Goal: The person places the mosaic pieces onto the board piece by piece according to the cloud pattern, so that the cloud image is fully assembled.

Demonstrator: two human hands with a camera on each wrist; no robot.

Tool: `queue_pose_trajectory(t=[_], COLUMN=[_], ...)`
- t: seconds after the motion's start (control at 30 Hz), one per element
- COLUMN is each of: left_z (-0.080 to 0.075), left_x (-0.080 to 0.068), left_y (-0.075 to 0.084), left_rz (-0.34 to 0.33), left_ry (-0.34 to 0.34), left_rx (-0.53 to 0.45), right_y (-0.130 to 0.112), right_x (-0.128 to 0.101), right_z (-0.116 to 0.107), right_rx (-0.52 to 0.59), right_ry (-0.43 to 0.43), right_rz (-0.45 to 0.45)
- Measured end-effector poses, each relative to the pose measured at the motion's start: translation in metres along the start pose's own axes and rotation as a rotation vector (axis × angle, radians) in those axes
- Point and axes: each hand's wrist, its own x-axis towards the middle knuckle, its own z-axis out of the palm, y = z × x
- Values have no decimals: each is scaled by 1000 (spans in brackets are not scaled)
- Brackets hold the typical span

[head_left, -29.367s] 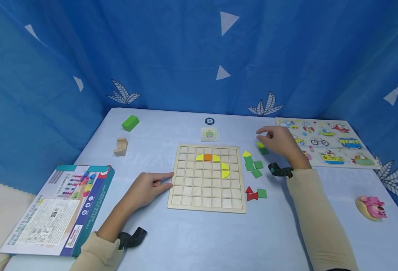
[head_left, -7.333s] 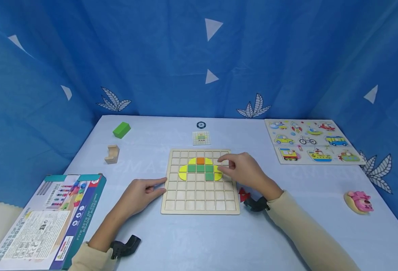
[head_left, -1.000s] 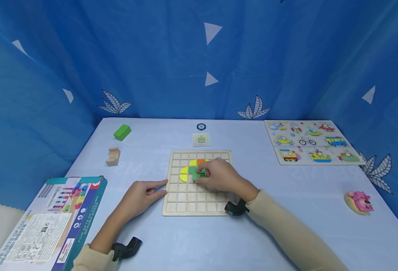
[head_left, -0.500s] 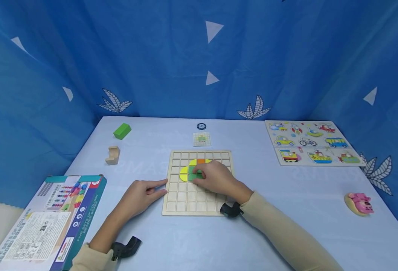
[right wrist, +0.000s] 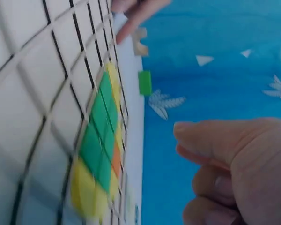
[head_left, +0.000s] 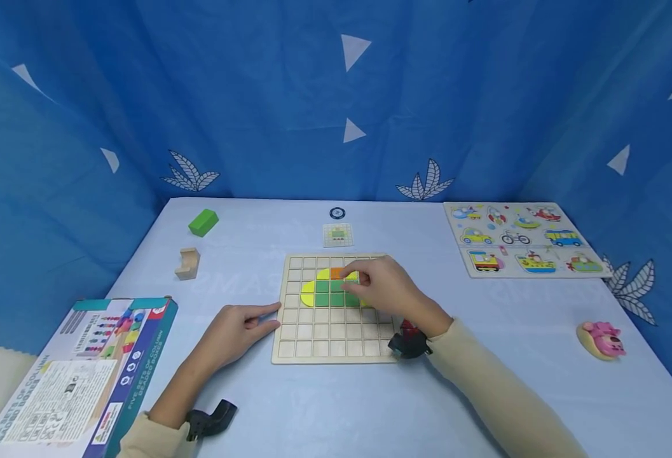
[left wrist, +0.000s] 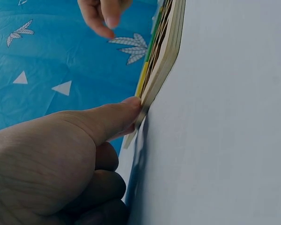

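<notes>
A wooden grid board (head_left: 337, 332) lies mid-table. On it, green squares (head_left: 322, 299) form a solid block, with yellow rounded pieces (head_left: 308, 294) around its sides and top and an orange square (head_left: 336, 273) at top centre. My left hand (head_left: 233, 336) touches the board's left edge with extended thumb and index finger. Its other fingers are curled in the left wrist view. Over the board's right part hovers my right hand (head_left: 384, 286), thumb and index finger near each other with nothing between them. It hides part of the yellow pieces. Red pieces (head_left: 409, 328) show partly behind the right wrist camera.
Behind the board lie a small pattern card (head_left: 337, 235) and a round dark disc (head_left: 337, 213). A vehicle puzzle (head_left: 524, 245) is at back right, a pink figurine (head_left: 603, 340) at right. On the left are a green block (head_left: 203, 222), a wooden piece (head_left: 187, 264) and a box (head_left: 84, 375).
Since the oldest frame, green squares and more yellow pieces have come from the right side onto the board. Just now the right hand let go of a green square and drew up and right.
</notes>
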Motion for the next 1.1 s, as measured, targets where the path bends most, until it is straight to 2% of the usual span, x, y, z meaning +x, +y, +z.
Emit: queue_pose_trajectory(t=[0.2,0.37,0.47,0.7,1.1], left_z=[1,2,2,4,0], left_x=[0,-1,-1,0,1], left_y=[-3,-5,-5,-5,-3], left_rz=[-9,-7,-1,12,9], left_ry=[-3,-4,2,-8,3], left_rx=[-6,-9,-9,-12,6], right_y=[30,54,61,62,60], right_x=[-41,-79,-94,-106,-103], right_z=[-29,-34,-32,-34,-26], right_rx=[21,12,-22,-74,-126], right_ry=[-38,-92,-109,-98,-116], right_rz=[54,135,132,96,91])
